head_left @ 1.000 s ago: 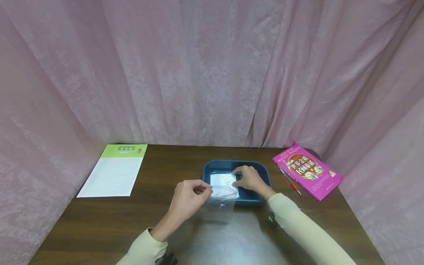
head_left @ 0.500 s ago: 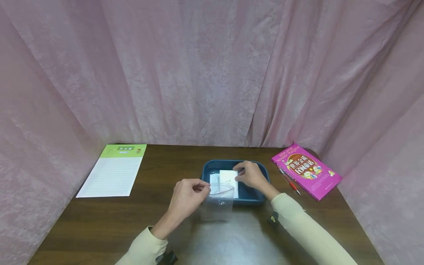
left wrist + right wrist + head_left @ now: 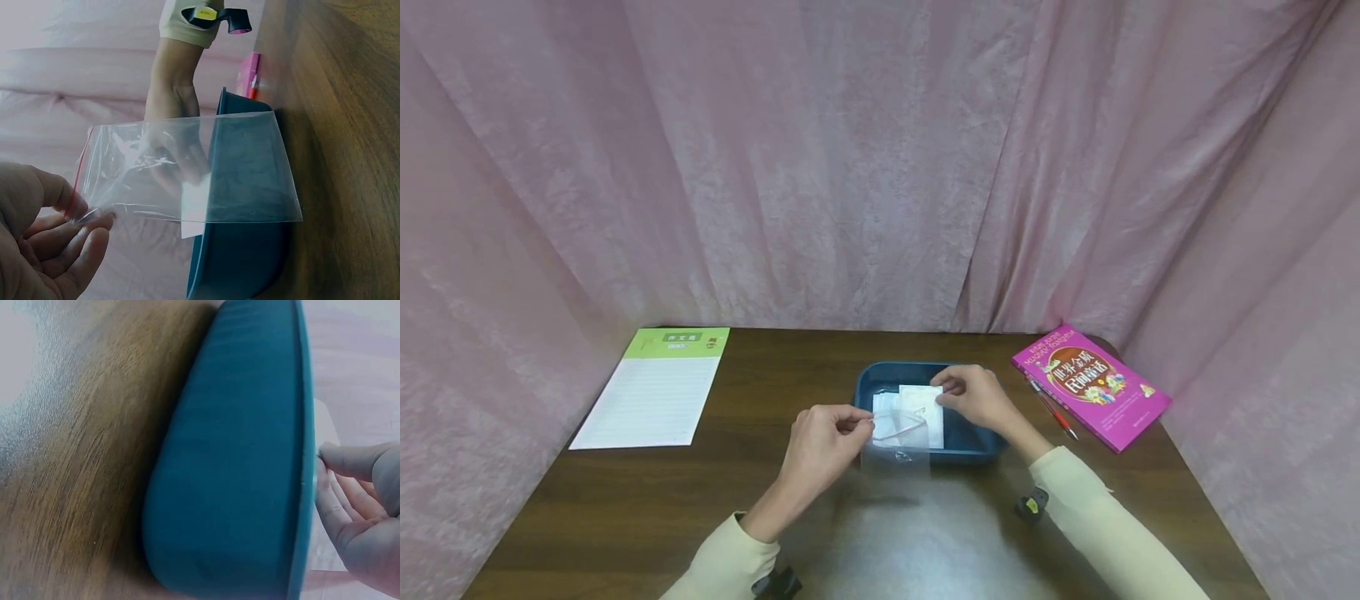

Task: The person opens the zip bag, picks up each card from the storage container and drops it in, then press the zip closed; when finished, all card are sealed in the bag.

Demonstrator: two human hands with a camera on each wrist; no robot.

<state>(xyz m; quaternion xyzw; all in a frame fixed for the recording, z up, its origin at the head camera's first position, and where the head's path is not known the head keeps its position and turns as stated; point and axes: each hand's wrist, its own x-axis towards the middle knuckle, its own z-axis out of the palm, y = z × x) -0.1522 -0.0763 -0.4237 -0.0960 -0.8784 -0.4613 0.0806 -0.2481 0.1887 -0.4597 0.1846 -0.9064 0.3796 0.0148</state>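
Observation:
Near the front of a blue plastic tray (image 3: 966, 435), my left hand (image 3: 823, 442) pinches the top corner of a clear zip bag (image 3: 244, 169). A red line runs along the bag's mouth, and its body hangs down before the tray's near wall. Over the tray, my right hand (image 3: 976, 398) pinches the right edge of a flat white rectangular packet (image 3: 932, 408) with faint print. More white pieces (image 3: 885, 402) lie to its left in the tray, partly behind the bag. The right wrist view shows the thumb and fingertips at the packet's edge, just past the tray rim.
A lined pad (image 3: 647, 400) with a green top lies at the left of the wooden table (image 3: 760, 383). At the right are a pink book (image 3: 1090, 387) and a red pen (image 3: 1063, 421) beside the tray. Pink curtains (image 3: 850, 167) hang behind.
My right hand has drawn back a little to the right, and the packet it pinches stands out separately from the other white pieces. The left hand with the bag has shifted slightly left.

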